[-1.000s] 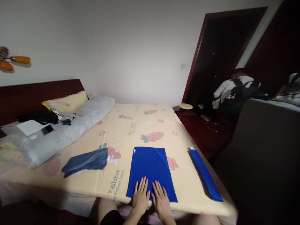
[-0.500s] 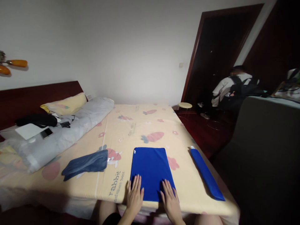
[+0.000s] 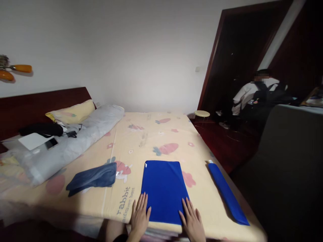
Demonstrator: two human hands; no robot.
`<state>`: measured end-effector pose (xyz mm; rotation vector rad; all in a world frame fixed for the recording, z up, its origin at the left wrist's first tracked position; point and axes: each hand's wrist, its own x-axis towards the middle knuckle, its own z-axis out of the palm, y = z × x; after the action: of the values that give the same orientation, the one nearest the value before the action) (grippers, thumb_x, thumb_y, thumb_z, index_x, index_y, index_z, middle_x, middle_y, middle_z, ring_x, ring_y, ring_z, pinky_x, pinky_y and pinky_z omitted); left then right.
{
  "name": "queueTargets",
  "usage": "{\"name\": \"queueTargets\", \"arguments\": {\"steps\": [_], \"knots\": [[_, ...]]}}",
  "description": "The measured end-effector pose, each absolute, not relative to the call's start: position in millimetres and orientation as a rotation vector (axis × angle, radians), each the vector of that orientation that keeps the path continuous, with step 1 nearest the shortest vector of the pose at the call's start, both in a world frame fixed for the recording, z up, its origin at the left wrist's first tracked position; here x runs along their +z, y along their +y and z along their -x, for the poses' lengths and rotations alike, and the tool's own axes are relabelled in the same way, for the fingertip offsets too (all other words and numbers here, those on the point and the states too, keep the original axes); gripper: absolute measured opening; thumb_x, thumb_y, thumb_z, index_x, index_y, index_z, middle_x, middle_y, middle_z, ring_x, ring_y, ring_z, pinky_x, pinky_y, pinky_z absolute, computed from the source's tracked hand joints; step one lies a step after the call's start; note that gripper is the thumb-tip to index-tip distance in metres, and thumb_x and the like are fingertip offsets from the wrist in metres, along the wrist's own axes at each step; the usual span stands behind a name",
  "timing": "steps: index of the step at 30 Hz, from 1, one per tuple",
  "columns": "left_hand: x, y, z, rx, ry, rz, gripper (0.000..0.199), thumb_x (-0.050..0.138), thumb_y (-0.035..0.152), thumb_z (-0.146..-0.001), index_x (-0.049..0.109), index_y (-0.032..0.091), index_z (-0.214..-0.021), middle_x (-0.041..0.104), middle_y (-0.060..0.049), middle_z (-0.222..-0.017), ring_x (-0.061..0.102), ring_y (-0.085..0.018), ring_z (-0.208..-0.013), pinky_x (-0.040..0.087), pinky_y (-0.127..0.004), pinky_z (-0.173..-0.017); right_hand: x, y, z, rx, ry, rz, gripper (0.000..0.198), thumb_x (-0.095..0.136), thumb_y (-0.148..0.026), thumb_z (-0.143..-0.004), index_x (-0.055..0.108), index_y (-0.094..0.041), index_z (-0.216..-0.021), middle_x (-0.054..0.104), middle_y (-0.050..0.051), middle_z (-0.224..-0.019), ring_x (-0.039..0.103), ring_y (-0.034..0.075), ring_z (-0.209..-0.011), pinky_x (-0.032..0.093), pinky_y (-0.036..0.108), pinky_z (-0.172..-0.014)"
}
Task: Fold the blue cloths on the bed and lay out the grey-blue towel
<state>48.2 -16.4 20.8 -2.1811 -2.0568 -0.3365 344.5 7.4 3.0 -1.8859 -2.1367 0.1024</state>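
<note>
A flat, folded blue cloth (image 3: pixel 164 188) lies on the bed in front of me, with a small white tag at its far left corner. My left hand (image 3: pixel 140 215) rests flat at its near left edge, fingers stretched out. On the near right edge lies my right hand (image 3: pixel 193 216), also flat with its fingers spread. Neither hand grips anything. To the right is a long, narrow blue folded cloth (image 3: pixel 227 193) with a white tag at its far end. A grey-blue folded cloth (image 3: pixel 93 178) lies to the left.
The bed sheet (image 3: pixel 136 148) has a carrot print. A grey rolled quilt (image 3: pixel 101 121) runs along the left, with a phone (image 3: pixel 51 143) and cables on it. A yellow pillow (image 3: pixel 73 112) leans there. A stool (image 3: pixel 202 114) and a seated person (image 3: pixel 248 92) are at the right.
Both hands have slid outward to the cloth's side edges, moving farther apart. The view has shifted slightly; the cloths lie as before.
</note>
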Motion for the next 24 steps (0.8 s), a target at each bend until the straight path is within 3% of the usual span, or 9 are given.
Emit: {"name": "queueTargets", "arguments": {"steps": [7, 11, 15, 24], "knots": [[34.5, 1.0, -66.6, -0.388, -2.1, 2.121, 0.055, 0.027, 0.032, -0.098, 0.007, 0.028, -0.149, 0.033, -0.001, -0.154, 0.036, -0.022, -0.141, 0.032, -0.05, -0.113, 2.4, 21.2, -331.2, 0.036, -2.184, 1.755, 0.067, 0.03, -0.062, -0.091, 0.023, -0.026, -0.148, 0.027, 0.004, -0.155, 0.031, 0.026, -0.143, 0.034, 0.053, -0.113], [46.8, 38.5, -106.4, -0.402, -1.959, 2.356, 0.06, 0.026, 0.025, -0.097, 0.0, 0.027, -0.151, 0.024, 0.001, -0.158, 0.027, -0.017, -0.145, 0.031, -0.042, -0.116, 27.1, 57.3, -290.0, 0.233, -2.361, 1.609, 0.057, 0.025, -0.049, -0.096, 0.019, -0.027, -0.149, 0.024, 0.001, -0.156, 0.026, 0.022, -0.145, 0.03, 0.048, -0.117], [42.8, 79.3, -119.0, -0.339, -1.889, 2.488, 0.062, 0.027, 0.023, -0.096, -0.003, 0.026, -0.15, 0.021, 0.0, -0.159, 0.024, -0.018, -0.146, 0.03, -0.045, -0.117, 41.1, 100.2, -270.4, 0.349, -2.457, 1.543, 0.055, 0.027, -0.033, -0.095, 0.019, -0.027, -0.149, 0.019, 0.001, -0.158, 0.02, 0.02, -0.146, 0.025, 0.047, -0.119], [37.6, 163.2, -79.8, -0.31, -1.927, 2.423, 0.055, 0.023, 0.034, -0.099, 0.009, 0.027, -0.151, 0.027, -0.002, -0.159, 0.029, -0.018, -0.144, 0.032, -0.047, -0.114, 32.1, 186.6, -301.9, 0.258, -2.426, 1.509, 0.055, 0.027, -0.054, -0.095, 0.027, -0.032, -0.146, 0.028, 0.003, -0.156, 0.026, 0.021, -0.145, 0.028, 0.048, -0.117]]}}
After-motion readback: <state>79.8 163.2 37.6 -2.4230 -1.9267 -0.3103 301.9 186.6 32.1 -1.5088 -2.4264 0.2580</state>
